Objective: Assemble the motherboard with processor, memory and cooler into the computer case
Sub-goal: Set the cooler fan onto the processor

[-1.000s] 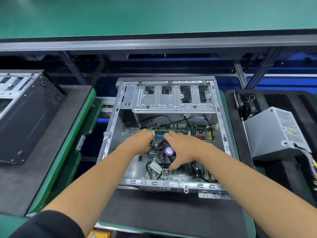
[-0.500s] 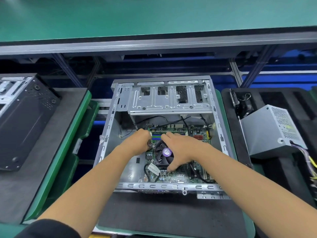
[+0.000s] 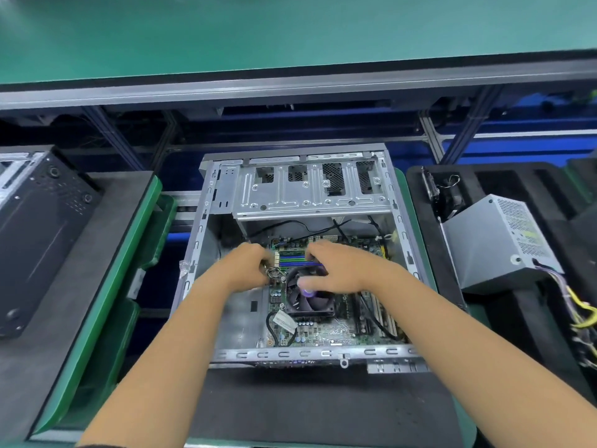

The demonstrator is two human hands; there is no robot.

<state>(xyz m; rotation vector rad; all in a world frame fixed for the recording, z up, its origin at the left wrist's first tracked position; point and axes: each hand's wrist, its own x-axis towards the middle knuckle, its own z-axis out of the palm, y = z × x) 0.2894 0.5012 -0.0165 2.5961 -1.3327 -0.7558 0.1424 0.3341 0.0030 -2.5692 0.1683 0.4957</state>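
The open metal computer case lies on a black mat in the middle. Inside it sits the green motherboard, with a black cooler fan and the blue and green memory slots just beyond the fan. My left hand has its fingers curled at the board's left edge, beside the cooler. My right hand reaches over the cooler's far side, fingers bent round its top edge and the thumb on the purple fan hub. Both hands hide part of the board.
A metal drive cage spans the far half of the case, with black cables under it. A grey power supply with loose coloured wires leans in a black foam tray on the right. Another black case lies at the left.
My right thumb has moved from the cooler's near side up onto the fan hub, so more of the fan shows. Both hands stay at the board's far end.
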